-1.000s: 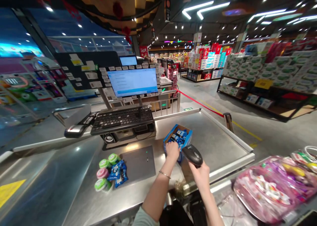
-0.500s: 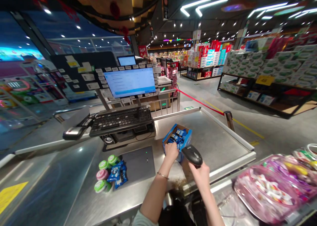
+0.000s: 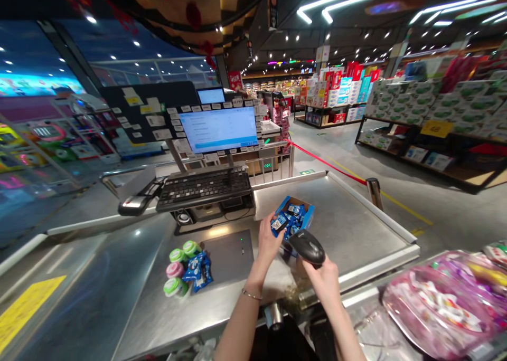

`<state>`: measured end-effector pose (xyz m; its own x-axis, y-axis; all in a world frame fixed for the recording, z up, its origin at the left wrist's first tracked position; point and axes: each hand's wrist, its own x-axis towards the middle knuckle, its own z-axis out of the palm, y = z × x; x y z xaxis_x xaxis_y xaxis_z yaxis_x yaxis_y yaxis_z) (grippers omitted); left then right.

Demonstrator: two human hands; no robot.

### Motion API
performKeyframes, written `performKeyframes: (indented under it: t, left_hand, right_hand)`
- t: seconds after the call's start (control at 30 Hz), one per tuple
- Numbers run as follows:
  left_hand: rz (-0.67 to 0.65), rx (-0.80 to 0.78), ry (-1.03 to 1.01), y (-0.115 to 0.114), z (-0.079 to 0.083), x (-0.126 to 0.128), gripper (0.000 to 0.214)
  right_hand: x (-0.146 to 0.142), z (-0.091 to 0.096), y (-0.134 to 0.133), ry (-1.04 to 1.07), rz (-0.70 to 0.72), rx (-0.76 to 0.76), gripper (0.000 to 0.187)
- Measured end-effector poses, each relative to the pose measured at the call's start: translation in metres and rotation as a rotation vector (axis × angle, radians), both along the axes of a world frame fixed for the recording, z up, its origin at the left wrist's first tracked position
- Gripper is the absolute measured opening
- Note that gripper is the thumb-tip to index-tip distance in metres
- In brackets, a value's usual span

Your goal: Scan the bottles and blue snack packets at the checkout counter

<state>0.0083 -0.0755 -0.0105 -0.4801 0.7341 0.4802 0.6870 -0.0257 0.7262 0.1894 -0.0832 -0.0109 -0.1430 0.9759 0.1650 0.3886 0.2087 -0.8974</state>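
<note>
**Me at the desk:** Left hand (image 3: 269, 245)?

**Me on the feed:** Closed on a blue packet (image 3: 279, 224), held at the rim of a cardboard box (image 3: 295, 212) full of the same packets, which sits at the hand's 1 o'clock on the counter (image 3: 356, 224).

**Desk:** Right hand (image 3: 325, 283)?

**Feed:** Gripping a black handheld scanner (image 3: 307, 247), at 3 o'clock from the left hand, just beside the box.

**Desk:** Anything else nearby?

**Feed:** Lidded tubs (image 3: 180, 270) and a second blue packet (image 3: 198, 271) at 9 o'clock, on the counter.

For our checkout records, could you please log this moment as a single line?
left hand: blue packet, over blue-edged box | right hand: black barcode scanner | surface: steel checkout counter
</note>
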Motion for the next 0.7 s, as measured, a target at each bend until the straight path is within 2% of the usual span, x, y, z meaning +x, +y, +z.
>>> performKeyframes:
  t: [0.17,0.3,0.7]
  left_hand:
    - [-0.011,0.009,0.056,-0.022,0.005,-0.014,0.057]
    - [-0.005,-0.013,0.04,-0.034,0.007,-0.019,0.06]
    - [0.009,0.031,0.052,-0.048,0.003,-0.028,0.059]
  right_hand:
    - [-0.014,0.006,-0.015,-0.107,0.081,0.045,0.044]
    - [-0.025,0.005,-0.023,-0.161,0.095,0.087,0.042]
    - [-0.032,0.014,-0.034,-0.093,0.119,0.108,0.036]
